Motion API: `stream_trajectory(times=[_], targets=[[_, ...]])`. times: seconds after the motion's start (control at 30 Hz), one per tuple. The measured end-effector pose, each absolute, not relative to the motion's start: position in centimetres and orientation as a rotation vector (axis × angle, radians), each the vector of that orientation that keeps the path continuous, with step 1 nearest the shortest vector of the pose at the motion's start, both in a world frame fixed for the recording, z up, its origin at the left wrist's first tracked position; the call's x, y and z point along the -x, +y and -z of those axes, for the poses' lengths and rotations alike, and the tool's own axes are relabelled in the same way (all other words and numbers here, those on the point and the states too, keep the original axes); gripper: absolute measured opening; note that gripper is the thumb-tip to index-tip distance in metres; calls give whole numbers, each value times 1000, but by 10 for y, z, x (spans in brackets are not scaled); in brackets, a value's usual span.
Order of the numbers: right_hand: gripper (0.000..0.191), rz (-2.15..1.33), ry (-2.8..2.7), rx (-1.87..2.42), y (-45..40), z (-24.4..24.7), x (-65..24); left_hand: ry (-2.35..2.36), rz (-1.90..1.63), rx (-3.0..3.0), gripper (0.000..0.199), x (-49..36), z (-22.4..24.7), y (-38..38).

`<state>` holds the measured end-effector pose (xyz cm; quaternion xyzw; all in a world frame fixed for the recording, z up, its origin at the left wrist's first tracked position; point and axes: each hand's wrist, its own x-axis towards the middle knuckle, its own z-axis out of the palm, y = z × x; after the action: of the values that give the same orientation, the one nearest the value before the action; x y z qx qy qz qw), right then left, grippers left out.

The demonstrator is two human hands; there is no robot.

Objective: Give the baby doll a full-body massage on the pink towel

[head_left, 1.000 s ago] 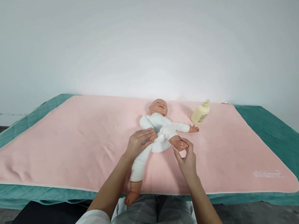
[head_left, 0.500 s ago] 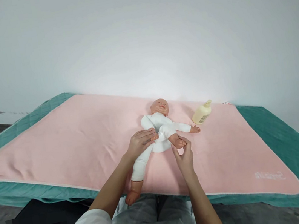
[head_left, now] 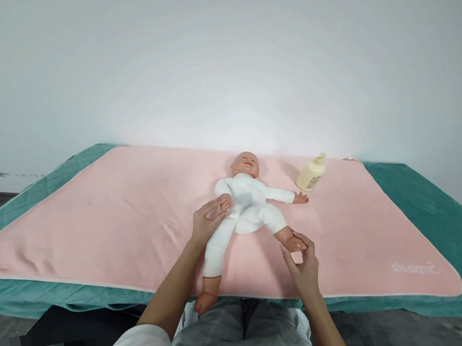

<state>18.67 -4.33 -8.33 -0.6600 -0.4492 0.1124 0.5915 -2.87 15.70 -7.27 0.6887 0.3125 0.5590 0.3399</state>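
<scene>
A baby doll in a white suit lies on its back on a pink mat, head toward the wall. My left hand is closed around the doll's hand on the left side, by its waist. With thumb and fingers, my right hand grips the doll's foot on the right side. The other foot reaches over the mat's near edge. The doll's other arm lies stretched out to the right.
A pale yellow pump bottle stands on the mat right of the doll. Green quilted bedding shows around the mat. A white wall rises behind. Below left, a dark surface lies beside the bed, and part of that corner is pixelated.
My right hand has drawn the doll's foot down and to the right, so that leg is straighter. My left hand has shifted slightly left and up with the doll's hand, away from its belly.
</scene>
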Motion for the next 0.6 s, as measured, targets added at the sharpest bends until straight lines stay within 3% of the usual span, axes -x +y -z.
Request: stream_trajectory(times=[0.33,0.6], targets=[[54,-210,-1149,1558,-101,122,-190,992,-1629,-1278,39,34,41,163],[49,-185,-1206,1596,-106,150,-171,1155,-1791,-862,37,62,52,217]])
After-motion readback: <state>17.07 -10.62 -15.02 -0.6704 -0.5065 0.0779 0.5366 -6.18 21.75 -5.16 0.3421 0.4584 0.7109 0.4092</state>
